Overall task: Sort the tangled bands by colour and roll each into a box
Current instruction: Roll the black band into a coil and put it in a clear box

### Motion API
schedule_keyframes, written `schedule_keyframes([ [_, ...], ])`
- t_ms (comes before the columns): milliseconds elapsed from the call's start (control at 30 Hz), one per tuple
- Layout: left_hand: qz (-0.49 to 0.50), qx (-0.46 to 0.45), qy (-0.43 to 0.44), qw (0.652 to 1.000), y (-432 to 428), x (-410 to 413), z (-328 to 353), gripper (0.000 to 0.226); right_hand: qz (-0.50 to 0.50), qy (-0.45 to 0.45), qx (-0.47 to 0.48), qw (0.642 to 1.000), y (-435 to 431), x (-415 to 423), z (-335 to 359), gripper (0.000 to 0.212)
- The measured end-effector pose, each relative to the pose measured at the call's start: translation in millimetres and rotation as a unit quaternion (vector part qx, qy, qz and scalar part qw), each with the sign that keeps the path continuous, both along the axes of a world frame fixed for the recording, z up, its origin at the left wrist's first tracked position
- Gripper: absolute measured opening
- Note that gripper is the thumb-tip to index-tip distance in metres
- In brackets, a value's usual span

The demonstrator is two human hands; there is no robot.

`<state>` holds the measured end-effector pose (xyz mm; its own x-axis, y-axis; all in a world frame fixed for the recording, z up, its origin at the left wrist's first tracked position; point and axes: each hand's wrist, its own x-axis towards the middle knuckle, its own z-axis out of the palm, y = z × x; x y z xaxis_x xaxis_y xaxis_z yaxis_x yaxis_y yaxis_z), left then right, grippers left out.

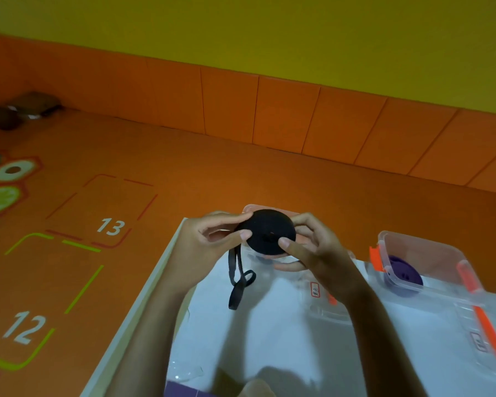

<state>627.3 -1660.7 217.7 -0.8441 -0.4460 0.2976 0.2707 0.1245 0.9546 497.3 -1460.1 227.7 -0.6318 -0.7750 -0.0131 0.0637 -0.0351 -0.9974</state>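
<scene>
Head-worn camera view, looking down at two bare hands over a white table [255, 339]. Both hands hold up a flat black disc of tightly rolled fabric band [265, 233], raised over the table's far edge.

The left hand [209, 239] is at the disc's left side. Its fingers [235, 217] are clamped on the rim, thumb in front and forefinger over the top. The right hand [315, 253] is at the disc's right side. Its thumb presses the front face close to the centre while the other fingers curl round behind, so this hand grips the disc too.

An unrolled black tail of the band [236, 282] hangs from the disc's lower left and loops once. I cannot tell whether its end touches the table.

Directly behind and beneath the disc stands a clear plastic box [251, 209], mostly hidden, with only its far rim showing clearly. Well apart to the right of the disc stands a second clear plastic box with an orange clip [430, 250]. It is open at the top, and a purple rolled band [404, 275] lies flat inside. To the lower right of the disc, a clear lid with an orange strip [483, 330] lies on the table, blurred.

Left of and beyond the disc is an orange floor [184, 173] printed with the white numbers 12 [25, 328] and 13 [111, 227]. An orange tiled skirting [284, 116] and a yellow wall [269, 30] bound it.
</scene>
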Motion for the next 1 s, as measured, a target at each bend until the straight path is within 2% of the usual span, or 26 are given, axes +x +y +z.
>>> schedule_keyframes([
  [100,0.028,-0.035,0.005,0.999,5.2,-4.5,1.4,0.030,0.015,0.024,0.036,0.999,0.5,-0.2,-0.3,0.019],
  [167,0.045,-0.019,0.009,0.999,12.4,-9.8,0.5,0.026,0.000,0.073,0.069,0.995,1.9,-3.4,0.3,0.018],
  [267,0.053,0.017,0.003,0.998,23.9,-16.1,-3.8,0.019,-0.052,0.114,0.059,0.990,9.1,-9.9,0.6,0.016],
  [400,0.032,0.067,0.016,0.997,36.0,-19.6,-1.4,0.017,-0.076,0.085,0.012,0.993,23.6,-10.9,-0.7,0.023],
  [567,-0.043,0.026,0.002,0.999,36.8,-15.3,4.6,0.034,-0.073,0.031,-0.027,0.996,38.4,-8.2,-7.0,0.025],
  [767,0.018,0.059,0.014,0.998,65.9,-16.9,10.4,0.024,-0.048,-0.032,-0.038,0.998,59.7,2.2,-7.2,0.026],
  [833,0.001,0.077,0.021,0.997,71.4,-13.6,8.4,0.026,-0.061,-0.035,-0.051,0.996,65.2,4.4,-5.5,0.028],
  [1000,-0.015,0.062,-0.033,0.997,77.1,5.2,6.0,0.037,-0.059,-0.025,-0.052,0.997,77.6,14.5,-5.2,0.027],
])
